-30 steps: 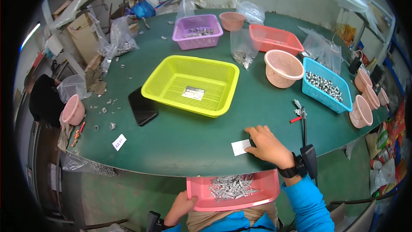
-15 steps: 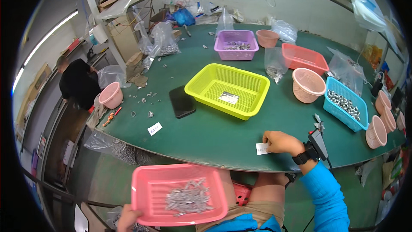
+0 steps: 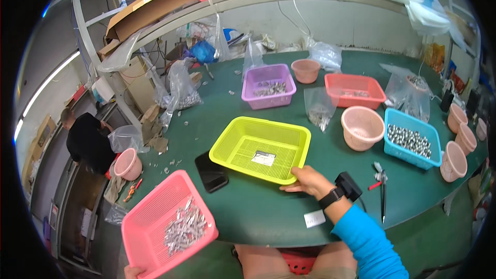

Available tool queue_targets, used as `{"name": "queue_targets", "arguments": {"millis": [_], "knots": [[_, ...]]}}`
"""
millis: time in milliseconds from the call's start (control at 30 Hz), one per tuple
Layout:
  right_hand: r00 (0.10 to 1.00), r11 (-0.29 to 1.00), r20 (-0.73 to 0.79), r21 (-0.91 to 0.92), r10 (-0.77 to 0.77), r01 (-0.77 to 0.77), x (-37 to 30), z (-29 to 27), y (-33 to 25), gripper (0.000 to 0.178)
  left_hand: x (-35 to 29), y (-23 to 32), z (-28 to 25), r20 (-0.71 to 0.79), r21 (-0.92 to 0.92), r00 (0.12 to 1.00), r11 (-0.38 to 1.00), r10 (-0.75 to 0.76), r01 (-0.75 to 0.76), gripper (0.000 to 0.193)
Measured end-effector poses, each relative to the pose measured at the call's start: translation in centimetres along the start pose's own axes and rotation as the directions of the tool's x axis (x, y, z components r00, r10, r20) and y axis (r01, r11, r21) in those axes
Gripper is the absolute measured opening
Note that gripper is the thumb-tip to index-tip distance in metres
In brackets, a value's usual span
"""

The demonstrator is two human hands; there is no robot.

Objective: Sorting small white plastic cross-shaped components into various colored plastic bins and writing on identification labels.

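1. The left hand point(image 3: 134, 272) grips the near end of the pink basket point(image 3: 147, 217), which tilts at the worktop's point(image 3: 258, 214) left front edge, silvery metal pieces point(image 3: 185, 227) inside.
2. The right hand point(image 3: 305, 180) grasps the near right corner of the yellow-green basket point(image 3: 236, 147), mid-worktop.
3. A black phone point(image 3: 211, 173) lies beside that basket; a white card point(image 3: 314, 219) lies near the right wrist.

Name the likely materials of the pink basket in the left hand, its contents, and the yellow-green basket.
Pink basket: probably plastic, satin; moulded, slotted walls.
Small pieces: likely metal, shiny; bright silvery glints.
Yellow-green basket: apparently plastic, semi-gloss; uniform colour, slotted base.
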State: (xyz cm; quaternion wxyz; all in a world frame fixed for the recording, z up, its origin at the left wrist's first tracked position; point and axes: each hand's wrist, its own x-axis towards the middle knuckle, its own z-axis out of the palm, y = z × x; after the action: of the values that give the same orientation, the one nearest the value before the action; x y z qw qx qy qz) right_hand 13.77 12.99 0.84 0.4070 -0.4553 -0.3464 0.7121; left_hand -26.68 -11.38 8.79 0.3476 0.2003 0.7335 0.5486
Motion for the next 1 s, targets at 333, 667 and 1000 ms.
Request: {"name": "queue_targets", "arguments": {"millis": [333,667,1000], "knots": [[0.988,0.999,0.156,0.033,-0.021,0.016,12.9,5.5,-4.9,0.037,7.1,4.0,10.0,0.1,-0.204,0.993,0.978,0.061,-0.039,0.013],[0.933,0.968,0.277,0.035,0.23,-0.249,5.1,10.1,-8.0,0.046,9.9,10.0,9.1,0.354,0.172,0.924,0.96,0.147,-0.219,0.019],[0.868,0.836,-0.447,-0.545,-0.217,-0.071,-6.7,6.2,-11.8,0.036,9.7,-2.2,18.6,0.673,-0.088,0.73,0.993,0.116,-0.077,0.017]]}}
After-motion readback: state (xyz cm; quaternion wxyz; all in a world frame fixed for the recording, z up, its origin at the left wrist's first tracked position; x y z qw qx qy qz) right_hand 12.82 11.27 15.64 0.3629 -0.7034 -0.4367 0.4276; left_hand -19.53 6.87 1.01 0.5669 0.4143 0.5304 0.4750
